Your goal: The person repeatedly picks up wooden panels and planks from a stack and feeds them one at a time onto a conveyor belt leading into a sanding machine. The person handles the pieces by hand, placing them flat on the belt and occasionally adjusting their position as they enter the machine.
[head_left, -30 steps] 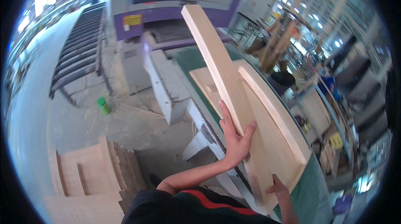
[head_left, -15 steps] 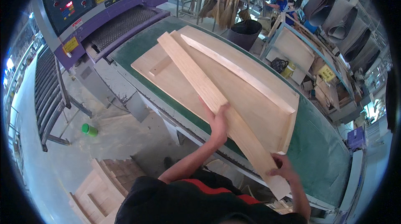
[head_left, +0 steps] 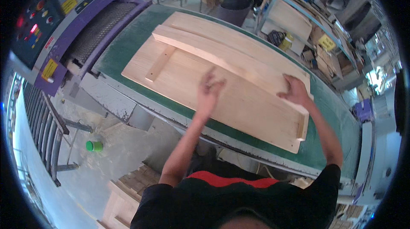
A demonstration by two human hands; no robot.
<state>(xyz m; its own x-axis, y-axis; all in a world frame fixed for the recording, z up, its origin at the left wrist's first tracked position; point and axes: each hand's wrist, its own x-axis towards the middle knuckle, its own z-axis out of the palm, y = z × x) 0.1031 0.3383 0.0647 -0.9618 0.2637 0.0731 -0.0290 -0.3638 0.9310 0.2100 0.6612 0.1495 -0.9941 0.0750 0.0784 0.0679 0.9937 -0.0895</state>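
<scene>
Left hand half-open, empty above wooden panel, right hand loosely spread over plank, contact unclear, plank lay on panel on green belt, rack held wood scraps, inside of dark bin unclear.

1. The left hand, blurred, fingers parted, is over a broad pale wooden panel.
2. The right hand, fingers curved, is near the right end of a long pale wooden beam lying along the panel.
3. The panel rests on a flat green conveyor belt.
</scene>
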